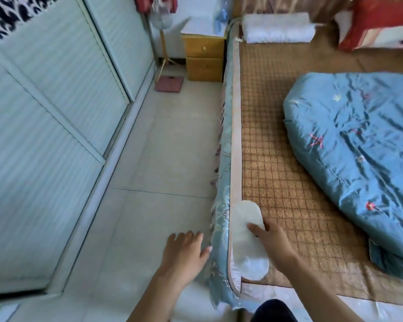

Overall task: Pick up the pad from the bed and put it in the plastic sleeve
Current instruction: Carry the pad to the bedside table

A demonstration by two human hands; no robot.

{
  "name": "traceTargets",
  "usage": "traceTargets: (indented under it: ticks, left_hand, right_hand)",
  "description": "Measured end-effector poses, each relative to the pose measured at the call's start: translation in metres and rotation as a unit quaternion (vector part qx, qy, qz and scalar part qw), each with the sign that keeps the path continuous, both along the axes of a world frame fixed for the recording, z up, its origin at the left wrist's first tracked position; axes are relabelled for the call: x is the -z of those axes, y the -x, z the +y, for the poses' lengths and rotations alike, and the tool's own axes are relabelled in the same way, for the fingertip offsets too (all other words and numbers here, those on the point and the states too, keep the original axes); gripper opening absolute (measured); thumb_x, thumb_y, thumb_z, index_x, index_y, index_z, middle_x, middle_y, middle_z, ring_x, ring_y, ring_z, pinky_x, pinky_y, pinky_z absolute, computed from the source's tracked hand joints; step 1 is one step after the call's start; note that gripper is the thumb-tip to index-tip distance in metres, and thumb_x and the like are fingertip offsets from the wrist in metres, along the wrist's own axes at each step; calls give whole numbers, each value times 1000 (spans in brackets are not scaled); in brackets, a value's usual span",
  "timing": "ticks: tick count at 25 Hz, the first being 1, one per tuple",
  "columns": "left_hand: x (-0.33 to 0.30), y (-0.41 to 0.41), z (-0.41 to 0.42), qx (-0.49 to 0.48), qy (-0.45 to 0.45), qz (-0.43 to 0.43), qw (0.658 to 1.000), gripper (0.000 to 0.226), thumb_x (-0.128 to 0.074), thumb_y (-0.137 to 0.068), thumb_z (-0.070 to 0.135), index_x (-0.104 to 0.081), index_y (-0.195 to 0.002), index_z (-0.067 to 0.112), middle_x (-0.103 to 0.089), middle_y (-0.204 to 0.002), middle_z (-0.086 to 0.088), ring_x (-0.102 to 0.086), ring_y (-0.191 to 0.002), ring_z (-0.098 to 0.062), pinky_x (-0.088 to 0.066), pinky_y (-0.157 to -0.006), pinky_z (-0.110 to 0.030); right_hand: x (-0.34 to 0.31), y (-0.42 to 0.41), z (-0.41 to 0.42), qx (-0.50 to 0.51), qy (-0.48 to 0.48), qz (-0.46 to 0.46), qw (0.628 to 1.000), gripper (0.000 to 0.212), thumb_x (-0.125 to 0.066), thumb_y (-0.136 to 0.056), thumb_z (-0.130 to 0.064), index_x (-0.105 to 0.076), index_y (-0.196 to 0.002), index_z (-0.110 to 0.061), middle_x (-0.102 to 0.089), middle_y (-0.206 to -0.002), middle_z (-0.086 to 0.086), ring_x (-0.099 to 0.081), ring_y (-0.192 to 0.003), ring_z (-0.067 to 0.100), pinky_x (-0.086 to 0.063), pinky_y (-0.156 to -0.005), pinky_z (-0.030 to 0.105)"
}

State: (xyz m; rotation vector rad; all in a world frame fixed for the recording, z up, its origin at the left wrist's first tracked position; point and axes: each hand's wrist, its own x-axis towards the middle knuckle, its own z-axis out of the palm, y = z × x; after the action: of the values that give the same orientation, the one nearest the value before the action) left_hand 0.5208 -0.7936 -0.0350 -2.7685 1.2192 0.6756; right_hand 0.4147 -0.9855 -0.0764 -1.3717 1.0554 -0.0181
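Head view, single frame. Pad (pixel 247 240): white, long, oval-ended, lying flat along the left edge of the bed (pixel 289 140), at the near end, partly on the woven mat (pixel 277 159) and partly over the mat's pale border strip. It looks still fully supported by the bed; no lift visible.

Right hand (pixel 273 240): reaching in from the near side, fingers bent down onto the middle of the pad. Fingertips touch its top surface. Whether any finger or the thumb has got under an edge cannot be told; the hand hides that part. Contact, then, but no confirmed grasp.

Left hand (pixel 184 249): off the bed, over the floor (pixel 154 159) just left of the bed's hanging skirt. Palm down, fingers spread and relaxed, holding nothing.

Plastic sleeve: not visible anywhere in frame. Blue quilt (pixel 363 159) lies folded well to the right of the pad; rolled white towel (pixel 277 27) at the far end. Neither touches the pad.

Progress, as a judgement: very early. Reach is made, pickup is just starting. Remaining: close on the pad, raise it clear of the mat, find the sleeve, open its mouth (likely the left hand's job), slide the pad in. The pad looks thin and floppy; pinching at one edge may make it fold.
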Motion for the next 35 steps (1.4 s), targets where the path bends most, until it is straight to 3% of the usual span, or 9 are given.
traceTargets:
  ticks: [5, 11, 16, 21, 24, 26, 30, 33, 35]
  left_hand:
    - [-39, -78, 71, 21, 52, -45, 997, 43, -30, -95, 46, -47, -121, 16, -63, -112, -8, -57, -104, -30, -38, -90, -37]
    - [-68, -174, 132, 24, 73, -66, 995, 42, -29, -95, 46, -48, -118, 15, -64, -109, -8, -58, -101, -29, -39, -88, -37]
    - [-67, -241, 141, 27, 78, -62, 995, 44, -30, -96, 46, -46, -124, 16, -64, -112, -6, -60, -102, -27, -42, -87, -36]
    - [-58, -312, 110, 34, 78, -47, 995, 45, -31, -95, 46, -46, -125, 16, -65, -110, -6, -62, -98, -25, -44, -84, -35]
    - [-55, -365, 74, 35, 70, -49, 996, 46, -30, -95, 46, -46, -125, 16, -65, -111, -5, -62, -98, -24, -46, -84, -35]
    - [-56, -402, 48, 32, 67, -50, 996, 47, -30, -95, 47, -46, -126, 16, -65, -111, -5, -62, -99, -23, -47, -85, -35]
    - [-64, -478, -11, 14, 73, -45, 996, 49, -30, -95, 49, -44, -129, 18, -65, -115, -3, -63, -100, -20, -50, -87, -34]
    - [-68, -522, -50, 14, 71, -37, 997, 49, -30, -95, 49, -42, -132, 18, -64, -119, -3, -63, -103, -20, -50, -91, -34]
    - [-68, -552, -77, 9, 72, -29, 997, 49, -31, -95, 49, -42, -132, 18, -63, -121, -4, -62, -105, -22, -49, -91, -35]
  right_hand:
    - [-46, -73, 86, 36, -17, -32, 999, 10, -60, -88, -14, -63, -96, -10, -68, -101, 22, -63, -92, 45, -53, -85, 59]
    - [-76, -161, 149, 61, -38, -65, 995, 9, -61, -86, -14, -65, -89, -7, -62, -91, 23, -59, -79, 34, -50, -74, 47]
    - [-88, -228, 153, 55, -32, -81, 995, 15, -62, -85, -18, -65, -96, -7, -64, -95, 23, -62, -83, 39, -52, -78, 49]
    - [-83, -294, 122, 67, -66, -103, 990, 15, -60, -87, -14, -63, -97, -3, -68, -87, 15, -66, -71, 29, -55, -61, 38]
    - [-77, -343, 82, 72, -78, -101, 989, 17, -61, -86, -15, -63, -98, -3, -67, -92, 17, -65, -80, 33, -54, -75, 50]
    - [-77, -380, 52, 76, -91, -106, 987, 14, -61, -86, -13, -64, -95, -2, -66, -92, 18, -63, -82, 33, -52, -79, 50]
    - [-86, -457, -15, 54, -106, -125, 985, 8, -61, -86, -11, -66, -91, -7, -65, -88, 15, -63, -77, 29, -54, -70, 42]
    - [-88, -504, -54, 43, -105, -130, 985, 10, -60, -86, -8, -68, -92, -9, -69, -79, 9, -66, -63, 20, -54, -49, 28]
    - [-86, -536, -78, 45, -109, -133, 984, 12, -60, -85, -7, -67, -95, -9, -70, -82, 10, -67, -66, 21, -56, -53, 30]
